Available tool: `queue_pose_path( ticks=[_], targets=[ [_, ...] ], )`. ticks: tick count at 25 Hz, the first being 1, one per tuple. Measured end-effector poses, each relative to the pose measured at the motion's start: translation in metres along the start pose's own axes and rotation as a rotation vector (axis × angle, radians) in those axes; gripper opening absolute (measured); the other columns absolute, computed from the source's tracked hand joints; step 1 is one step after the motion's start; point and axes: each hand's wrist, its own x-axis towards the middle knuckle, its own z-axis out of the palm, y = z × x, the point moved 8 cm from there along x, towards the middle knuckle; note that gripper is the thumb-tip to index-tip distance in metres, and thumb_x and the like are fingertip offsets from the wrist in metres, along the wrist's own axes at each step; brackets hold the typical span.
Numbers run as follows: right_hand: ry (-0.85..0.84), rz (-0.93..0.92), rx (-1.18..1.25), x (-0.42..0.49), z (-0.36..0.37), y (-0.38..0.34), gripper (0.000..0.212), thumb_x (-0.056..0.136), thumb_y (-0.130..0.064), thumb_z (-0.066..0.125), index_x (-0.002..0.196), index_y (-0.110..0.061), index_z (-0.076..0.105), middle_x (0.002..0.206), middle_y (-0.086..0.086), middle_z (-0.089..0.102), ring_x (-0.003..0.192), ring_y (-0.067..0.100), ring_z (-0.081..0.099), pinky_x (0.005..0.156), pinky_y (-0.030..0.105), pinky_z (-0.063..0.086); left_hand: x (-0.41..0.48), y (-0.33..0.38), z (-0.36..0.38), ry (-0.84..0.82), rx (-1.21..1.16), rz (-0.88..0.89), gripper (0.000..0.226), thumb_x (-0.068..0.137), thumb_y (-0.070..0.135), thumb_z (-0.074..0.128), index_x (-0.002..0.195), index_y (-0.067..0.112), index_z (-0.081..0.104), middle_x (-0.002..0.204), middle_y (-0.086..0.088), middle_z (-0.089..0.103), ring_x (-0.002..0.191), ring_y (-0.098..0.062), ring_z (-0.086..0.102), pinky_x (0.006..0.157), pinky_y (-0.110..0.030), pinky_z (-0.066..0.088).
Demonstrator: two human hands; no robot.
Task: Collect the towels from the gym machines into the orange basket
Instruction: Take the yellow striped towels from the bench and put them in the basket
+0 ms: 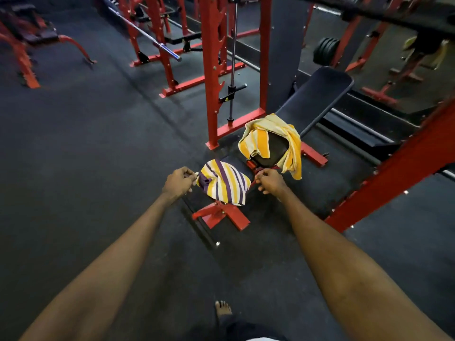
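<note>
- Purple-striped towel [225, 183] drapes over the near end of the padded surface [317, 94].
- Yellow-striped towel [270, 134] lies farther along that surface, over its seat.
- Left hand [178, 182] pinches the near-end towel's left corner.
- Right hand [269, 180] curls at its right edge; whether it grips, I cannot tell.

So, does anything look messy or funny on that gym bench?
Yes. Two towels lie crumpled on the bench: a purple striped towel bunched over its near end, its corner pinched by the left hand, and a yellow striped towel draped lopsidedly over the seat, one end hanging off the side. Nothing looks spilled or broken.
</note>
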Motion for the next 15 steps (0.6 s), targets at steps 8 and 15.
queue_pose_path(
  ticks=[8, 15],
  targets=[
    [-0.002, 0.074, -0.018, 0.16, 0.028, -0.038, 0.019, 0.096, -0.016, 0.05, 0.083, -0.019, 0.063, 0.085, 0.005, 0.069, 0.064, 0.015, 0.065, 0.058, 0.033, 0.052, 0.183, 0.023, -0.004, -0.062, -0.025, 0.001, 0.018, 0.095, 0.006, 0.047, 0.089, 0.014, 0.062, 0.083, -0.009, 0.07, 0.056, -0.017, 0.059, 0.044, -0.019, 0.044],
    [-0.044, 0.252, -0.04, 0.299, 0.096, -0.005, 0.016, 0.098, -0.028, 0.053, 0.099, -0.018, 0.066, 0.098, 0.001, 0.069, 0.09, 0.019, 0.069, 0.082, 0.038, 0.058, 0.351, -0.022, 0.039, -0.178, -0.033, -0.079, 0.014, 0.098, 0.011, 0.05, 0.092, 0.014, 0.062, 0.085, -0.006, 0.07, 0.06, -0.019, 0.06, 0.058, -0.027, 0.047]
  ],
)
